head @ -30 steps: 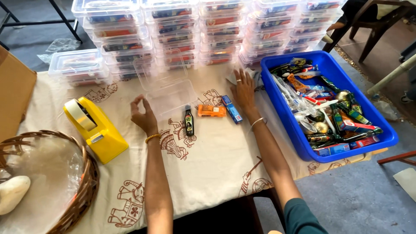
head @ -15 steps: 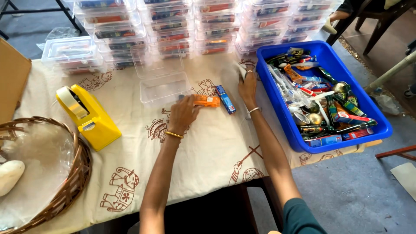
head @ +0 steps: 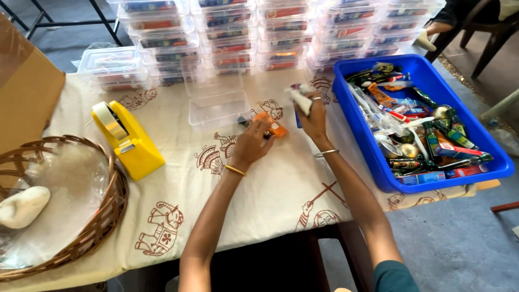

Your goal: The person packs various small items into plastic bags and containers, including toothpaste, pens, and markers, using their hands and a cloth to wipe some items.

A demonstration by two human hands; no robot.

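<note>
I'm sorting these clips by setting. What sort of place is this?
Probably a small packing workstation, perhaps informal: stacked clear lidded boxes of goods, a blue bin of mixed small items, and a yellow tape dispenser on a cloth-covered table.

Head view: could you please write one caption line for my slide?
Left hand on an orange pack, right hand holding a white packet, beside a clear box and blue tray.
</note>
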